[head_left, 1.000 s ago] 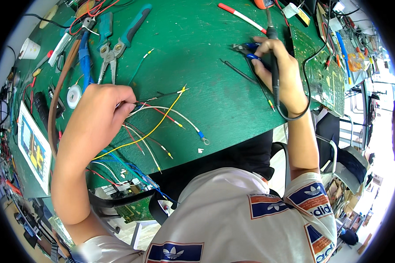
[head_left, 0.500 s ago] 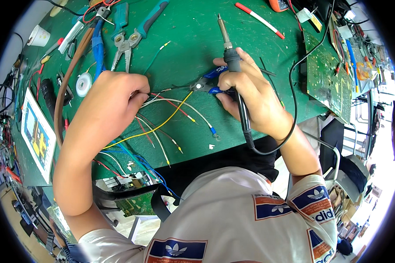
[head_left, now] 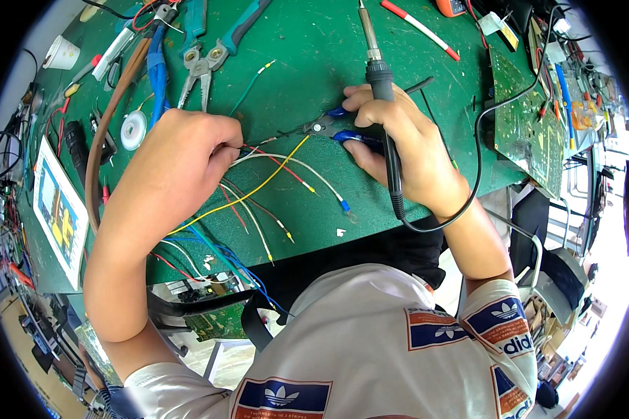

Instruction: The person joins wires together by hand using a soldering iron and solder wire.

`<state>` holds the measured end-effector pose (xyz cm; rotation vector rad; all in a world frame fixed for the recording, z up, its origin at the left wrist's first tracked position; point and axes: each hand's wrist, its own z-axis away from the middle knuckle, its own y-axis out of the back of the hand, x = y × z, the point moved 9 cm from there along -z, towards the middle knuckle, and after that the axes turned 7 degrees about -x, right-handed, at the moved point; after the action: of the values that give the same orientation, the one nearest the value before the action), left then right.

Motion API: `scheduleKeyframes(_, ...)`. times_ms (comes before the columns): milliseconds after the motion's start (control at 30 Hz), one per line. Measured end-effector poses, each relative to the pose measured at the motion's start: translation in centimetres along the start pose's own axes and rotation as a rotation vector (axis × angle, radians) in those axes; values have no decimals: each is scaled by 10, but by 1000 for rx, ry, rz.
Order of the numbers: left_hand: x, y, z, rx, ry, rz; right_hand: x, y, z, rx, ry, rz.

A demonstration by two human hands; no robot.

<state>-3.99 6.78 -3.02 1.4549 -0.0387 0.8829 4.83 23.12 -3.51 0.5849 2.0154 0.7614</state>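
Observation:
My left hand is closed over a bundle of thin wires; the pinched ends are hidden under its fingers. From it fan out a yellow wire, a white wire with a blue ring terminal, a red wire and several others. My right hand grips blue-handled wire cutters, their handles spread apart. Their jaws point left at a dark, thin wire end near my left fingers; whether they touch it I cannot tell. The same hand also carries a soldering iron, tip pointing away from me.
Teal-handled pliers lie beyond my left hand, near a blue cable and a solder spool. A red-and-white marker is at the far side. Circuit boards stand right; a printed picture sheet lies left.
The cutters' handles have spread wider in my right hand. The soldering iron has tilted and shifted slightly right and away. My left hand keeps its closed grip on the wires.

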Motion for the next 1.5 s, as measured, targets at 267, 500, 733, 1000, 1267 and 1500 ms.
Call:
scheduleKeyframes(267, 0, 0, -1, -13, 8, -6, 3, -1, -2, -44, -15, 67)
scheduleKeyframes(500, 1, 0, 0, -29, 18, 12, 4, 0, -3, -13, -6, 43)
scheduleKeyframes(733, -4, 2, 3, -31, 95, 74, 4, 1, -2, -12, 15, 38)
scheduleKeyframes(1000, 3, 3, 4, -33, 82, 31, 5, 2, 0, -10, 16, 48)
scheduleKeyframes(1267, 4, -8, 3, -70, 63, -27, 4, 2, -1, -24, 0, 56)
scheduleKeyframes(1500, 10, -15, 2, -107, 39, -73, 10, 1, 1, -62, -88, 85)
